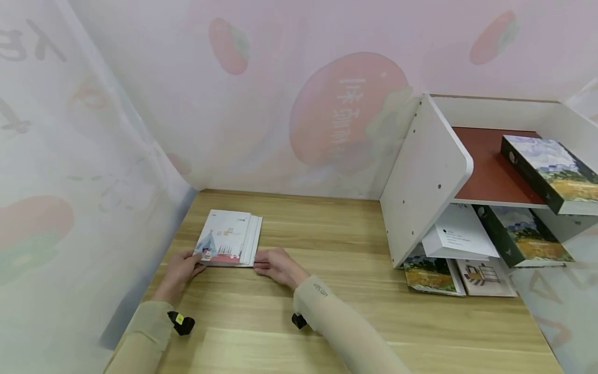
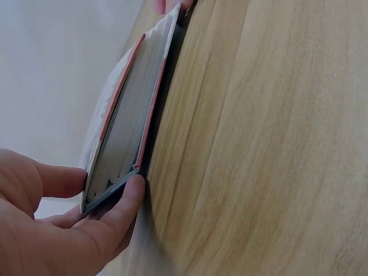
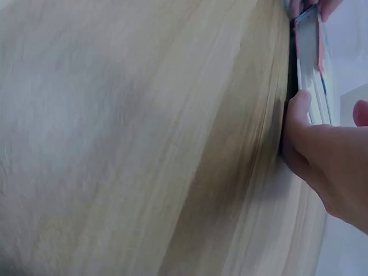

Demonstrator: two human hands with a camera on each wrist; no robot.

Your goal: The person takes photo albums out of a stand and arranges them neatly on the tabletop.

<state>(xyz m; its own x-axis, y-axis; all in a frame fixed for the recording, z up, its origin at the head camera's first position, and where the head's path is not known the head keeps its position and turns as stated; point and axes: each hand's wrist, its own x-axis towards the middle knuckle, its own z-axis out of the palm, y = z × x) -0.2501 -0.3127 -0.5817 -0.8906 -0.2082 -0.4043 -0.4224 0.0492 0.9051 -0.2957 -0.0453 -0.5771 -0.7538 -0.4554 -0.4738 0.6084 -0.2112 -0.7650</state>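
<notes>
A white book lies flat on the wooden table, its cover printed with a blue tent and a pink strip. Several white layers step out along its right side. My left hand pinches the near left corner, thumb above and fingers below, as the left wrist view shows. At the near right corner is my right hand; its fingertips touch the book's lower edge in the right wrist view. There the thumb seems lifted clear of the cover. The book's underside is hidden.
A white shelf unit with a red-brown board stands at the right. One thick landscape-covered book lies on its upper level; several more books are underneath. Printed fabric walls border the table's back and left.
</notes>
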